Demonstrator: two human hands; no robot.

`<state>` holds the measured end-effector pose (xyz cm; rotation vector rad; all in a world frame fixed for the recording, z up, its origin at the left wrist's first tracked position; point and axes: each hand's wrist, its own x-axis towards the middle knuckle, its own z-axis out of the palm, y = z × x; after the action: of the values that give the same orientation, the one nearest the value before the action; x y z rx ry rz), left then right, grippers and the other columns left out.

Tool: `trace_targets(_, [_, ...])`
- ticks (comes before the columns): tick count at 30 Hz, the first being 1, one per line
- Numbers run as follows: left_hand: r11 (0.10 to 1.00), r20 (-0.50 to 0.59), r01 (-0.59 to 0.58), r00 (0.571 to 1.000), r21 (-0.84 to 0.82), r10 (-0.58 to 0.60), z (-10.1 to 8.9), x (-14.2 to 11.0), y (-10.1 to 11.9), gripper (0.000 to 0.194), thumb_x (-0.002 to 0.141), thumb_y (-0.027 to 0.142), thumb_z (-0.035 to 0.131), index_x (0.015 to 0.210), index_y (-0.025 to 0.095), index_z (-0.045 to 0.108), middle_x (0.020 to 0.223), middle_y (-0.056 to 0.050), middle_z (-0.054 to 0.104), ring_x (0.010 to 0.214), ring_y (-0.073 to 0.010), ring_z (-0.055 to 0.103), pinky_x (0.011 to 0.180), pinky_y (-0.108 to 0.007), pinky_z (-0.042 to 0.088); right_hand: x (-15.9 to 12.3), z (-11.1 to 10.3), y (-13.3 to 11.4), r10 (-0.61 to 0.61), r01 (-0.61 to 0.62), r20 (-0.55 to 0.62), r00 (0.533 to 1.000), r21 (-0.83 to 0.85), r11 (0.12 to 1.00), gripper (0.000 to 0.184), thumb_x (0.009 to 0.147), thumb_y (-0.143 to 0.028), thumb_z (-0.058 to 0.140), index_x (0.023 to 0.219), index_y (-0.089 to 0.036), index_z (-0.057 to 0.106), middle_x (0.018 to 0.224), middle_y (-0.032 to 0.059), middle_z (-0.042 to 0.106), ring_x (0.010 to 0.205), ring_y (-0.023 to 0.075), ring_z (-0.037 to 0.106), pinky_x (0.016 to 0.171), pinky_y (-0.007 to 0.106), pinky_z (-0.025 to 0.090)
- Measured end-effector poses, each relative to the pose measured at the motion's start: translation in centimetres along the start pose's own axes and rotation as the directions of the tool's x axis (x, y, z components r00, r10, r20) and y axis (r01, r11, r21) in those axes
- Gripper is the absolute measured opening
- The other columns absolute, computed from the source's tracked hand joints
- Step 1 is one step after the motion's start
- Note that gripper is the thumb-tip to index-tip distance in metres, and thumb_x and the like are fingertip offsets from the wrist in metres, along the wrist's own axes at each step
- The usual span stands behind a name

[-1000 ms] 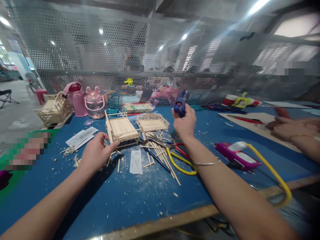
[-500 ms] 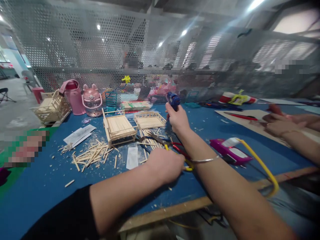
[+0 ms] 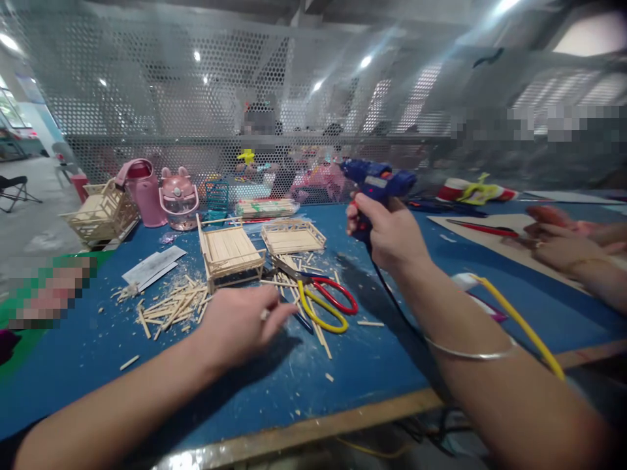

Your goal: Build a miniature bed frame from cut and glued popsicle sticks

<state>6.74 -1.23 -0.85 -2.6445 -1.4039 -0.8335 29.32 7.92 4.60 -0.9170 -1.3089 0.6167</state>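
- Blue table underneath, strewn with stick scraps.
- Left hand low over the near side, palm down, thumb reaching right; fingers loosely bent, undersides hidden, so cannot tell whether anything is pinched there.
- Right hand raised off the surface, fingers closed around the grip of a blue glue gun, nozzle aimed left and slightly far.
- Small wooden bed frame on the far side of the left hand, well left of the glue gun; slatted deck running near to far, left hand clearly closer.
- Red-and-yellow-handled scissors just right and far of the left fingers, long axis slanting from blades far left to handles near right.
- Low tray-like stick frame right of the bed frame, lengthwise left to right.
- Short sticks heaped left of the left hand.
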Motion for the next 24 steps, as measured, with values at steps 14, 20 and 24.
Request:
trace_targets(14, [0.872, 0.073, 0.49, 0.869, 0.01, -0.489, -0.6, -1.7, -8.8, 0.037, 0.081, 0.046, 0.046, 0.085, 0.017, 0.068, 0.05, 0.0, 0.055, 0.049, -0.0161, 0.049, 0.05, -0.024, 0.028, -7.2, 5.6, -0.3, -0.023, 0.157, 0.554, 0.832, -0.196, 0.968, 0.031, 0.079, -0.037, 0.056, 0.097, -0.013, 0.064, 0.086, 0.0077, 0.067, 0.079, 0.0197, 0.06, 0.071, 0.033, 0.049])
trace_targets(20, [0.844, -0.133, 0.435, 0.86, -0.314, -0.493, -2.5, -2.4, -6.8, 0.035, 0.083, 0.045, 0.044, 0.075, 0.017, 0.062, 0.054, 0.003, 0.054, 0.05, -0.0115, 0.047, 0.049, -0.021, 0.032, -9.0, 5.4, -0.9, -0.099, 0.152, 0.477, 0.873, -0.074, 0.986, 0.041, 0.084, -0.04, 0.051, 0.118, -0.017, 0.053, 0.101, 0.0105, 0.066, 0.088, 0.021, 0.062, 0.074, 0.033, 0.051])
trace_targets(24, [0.795, -0.121, 0.429, 0.845, -0.428, -0.521, -3.6, -3.2, -5.2, 0.035, 0.082, 0.047, 0.044, 0.073, 0.018, 0.059, 0.051, 0.004, 0.049, 0.045, -0.0104, 0.041, 0.045, -0.02, 0.03, -9.8, 5.0, -1.2, -0.135, 0.188, 0.456, 0.879, -0.073, 0.979, 0.039, 0.083, -0.04, 0.052, 0.118, -0.022, 0.053, 0.102, 0.0096, 0.065, 0.086, 0.022, 0.063, 0.074, 0.034, 0.053])
